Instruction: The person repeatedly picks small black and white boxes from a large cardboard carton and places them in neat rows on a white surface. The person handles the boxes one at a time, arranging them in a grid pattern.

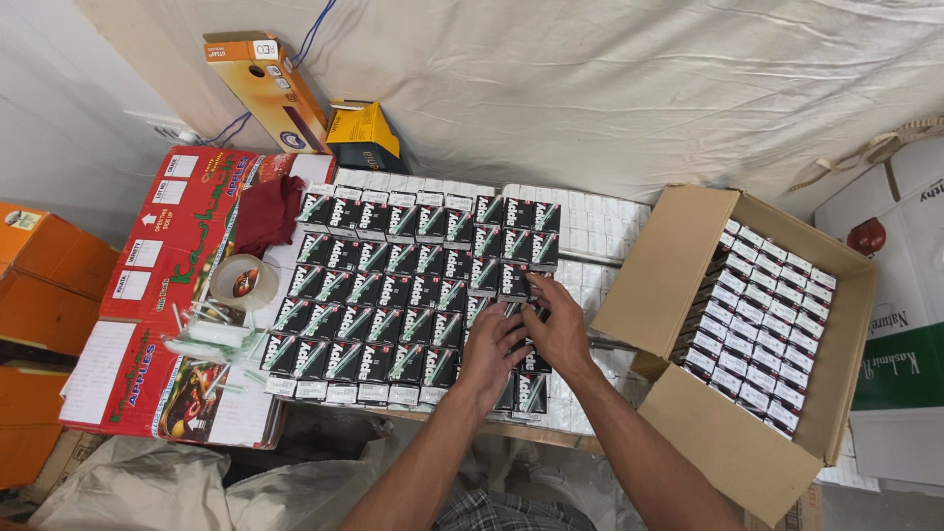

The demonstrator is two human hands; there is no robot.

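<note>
Both forearms reach in from the near edge, meeting over the near right part of a grid of small black boxes [393, 295] laid in rows on the desk [511, 429]. Left hand [489, 351] lies flat, fingers spread on the boxes, grip open. Right hand [558, 327] sits just beside it, fingers curled down among the boxes; whether its grip is closed on one I cannot tell. Right of the hands stands an open cardboard carton [678, 265] packed with more boxes. Left of the grid lie a tape roll [243, 282] and a dark red cloth [265, 211] on a red fruit carton [167, 256]
</note>
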